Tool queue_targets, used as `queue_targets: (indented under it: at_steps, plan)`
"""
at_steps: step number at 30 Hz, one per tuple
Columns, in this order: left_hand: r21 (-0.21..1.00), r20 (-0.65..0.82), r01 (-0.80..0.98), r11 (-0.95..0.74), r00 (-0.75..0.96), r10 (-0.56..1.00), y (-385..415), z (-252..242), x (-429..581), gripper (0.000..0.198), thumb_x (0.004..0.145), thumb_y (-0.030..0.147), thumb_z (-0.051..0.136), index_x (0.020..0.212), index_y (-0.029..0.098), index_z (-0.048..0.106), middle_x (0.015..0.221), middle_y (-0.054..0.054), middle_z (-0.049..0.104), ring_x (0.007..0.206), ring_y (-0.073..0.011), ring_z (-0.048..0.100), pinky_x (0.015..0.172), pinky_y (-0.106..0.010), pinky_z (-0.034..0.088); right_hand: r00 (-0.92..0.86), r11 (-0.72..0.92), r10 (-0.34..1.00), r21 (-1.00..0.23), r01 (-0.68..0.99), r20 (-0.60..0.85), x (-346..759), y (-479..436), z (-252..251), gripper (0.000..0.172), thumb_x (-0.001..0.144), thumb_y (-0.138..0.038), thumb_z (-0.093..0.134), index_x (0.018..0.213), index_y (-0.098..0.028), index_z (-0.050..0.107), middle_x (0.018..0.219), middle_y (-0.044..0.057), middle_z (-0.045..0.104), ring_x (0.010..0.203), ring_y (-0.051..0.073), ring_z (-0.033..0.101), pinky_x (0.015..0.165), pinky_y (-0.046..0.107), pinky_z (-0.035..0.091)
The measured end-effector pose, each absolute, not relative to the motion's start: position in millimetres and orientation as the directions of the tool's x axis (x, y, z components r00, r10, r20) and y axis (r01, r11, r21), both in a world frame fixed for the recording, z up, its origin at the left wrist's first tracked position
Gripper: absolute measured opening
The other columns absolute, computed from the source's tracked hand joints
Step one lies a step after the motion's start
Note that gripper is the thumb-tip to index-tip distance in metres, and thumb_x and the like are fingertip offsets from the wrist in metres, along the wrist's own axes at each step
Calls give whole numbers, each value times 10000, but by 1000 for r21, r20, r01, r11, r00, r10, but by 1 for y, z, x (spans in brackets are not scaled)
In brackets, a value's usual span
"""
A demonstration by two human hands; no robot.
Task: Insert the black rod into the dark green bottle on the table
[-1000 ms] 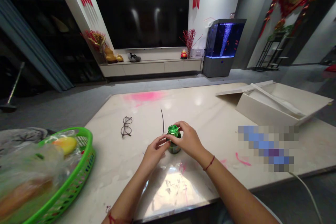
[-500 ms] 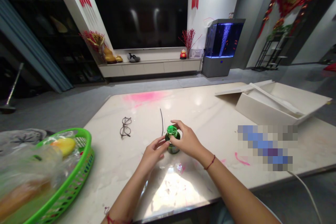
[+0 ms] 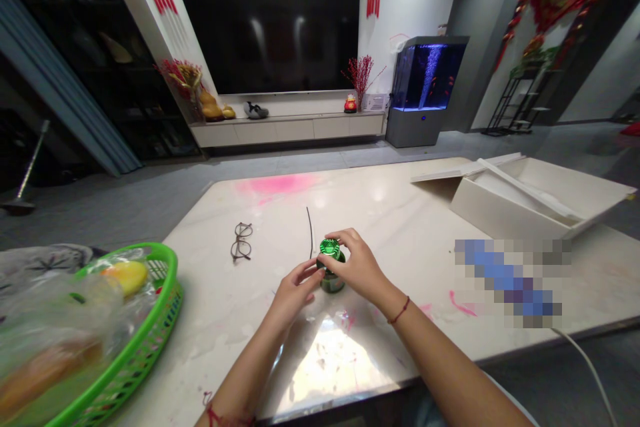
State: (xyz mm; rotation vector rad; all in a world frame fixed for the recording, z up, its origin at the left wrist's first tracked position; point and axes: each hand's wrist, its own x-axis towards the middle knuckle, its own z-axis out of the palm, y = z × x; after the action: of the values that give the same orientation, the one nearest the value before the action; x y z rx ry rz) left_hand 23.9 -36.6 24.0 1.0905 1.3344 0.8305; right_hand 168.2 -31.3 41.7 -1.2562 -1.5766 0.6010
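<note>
A small dark green jar (image 3: 333,283) stands upright near the middle of the table, topped by a shiny green lid (image 3: 329,247). My right hand (image 3: 361,264) pinches the lid between thumb and fingers, coming in from the right. On the jar's left side, my left hand (image 3: 294,292) has its fingertips against the body, holding it. Parts of the jar are hidden behind the fingers. A thin black strip (image 3: 309,230) lies just behind the jar, and a pair of glasses (image 3: 242,242) rests to its left.
A green basket (image 3: 170,280) holding bagged items stands at the left of the pale table (image 3: 190,320). To the right, a white open box (image 3: 505,210) sits behind a blurred-out blue item (image 3: 505,277) with a cable (image 3: 587,360). Pink stains mark the tabletop.
My right thumb and fingers have shifted slightly at the lid, and its top looks a little different. The jar and my left hand keep their place; the view has moved slightly.
</note>
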Motion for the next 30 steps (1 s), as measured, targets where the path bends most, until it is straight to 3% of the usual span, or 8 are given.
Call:
queue_targets:
  at_steps: [11, 17, 21, 26, 30]
  plan:
    - [946, -312, 125, 298, 113, 943, -37, 23, 23, 521, 651, 439, 659, 1114, 222, 559, 1171, -120, 576, 1068, -258, 534, 791, -340, 426, 5, 368, 911, -817, 444, 413, 170, -30, 38, 300, 677, -208, 605, 977, -217, 602, 922, 40, 572, 857, 160, 558, 814, 319, 452]
    - [948, -307, 121, 293, 119, 944, -36, 22, 22, 532, 645, 451, 665, 1112, 221, 561, 1181, -125, 572, 1061, -257, 537, 789, -340, 425, 24, 333, 925, -841, 425, 379, 171, -30, 38, 373, 656, -220, 605, 1021, -192, 531, 955, 52, 602, 853, 164, 578, 799, 333, 467]
    - [949, -304, 124, 290, 123, 945, -36, 21, 21, 541, 635, 465, 669, 1108, 226, 562, 1183, -119, 572, 1056, -259, 543, 794, -347, 424, -45, 354, 930, -853, 383, 365, 173, -33, 41, 303, 676, -166, 549, 977, -205, 536, 922, 26, 624, 881, 159, 588, 829, 334, 458]
    - [947, -308, 133, 293, 112, 945, -36, 21, 22, 539, 642, 467, 659, 1113, 227, 556, 1182, -121, 571, 1053, -258, 547, 800, -351, 426, -89, 387, 917, -816, 429, 388, 172, -36, 41, 421, 677, -198, 586, 1093, -220, 525, 1062, 59, 572, 999, 182, 537, 915, 360, 407]
    - [946, -311, 126, 299, 93, 946, -36, 20, 22, 535, 637, 458, 663, 1110, 230, 559, 1165, -116, 582, 1041, -256, 555, 800, -356, 430, -76, 383, 917, -809, 446, 392, 169, -36, 39, 435, 677, -242, 615, 1104, -234, 531, 1033, 55, 554, 974, 180, 540, 894, 353, 418]
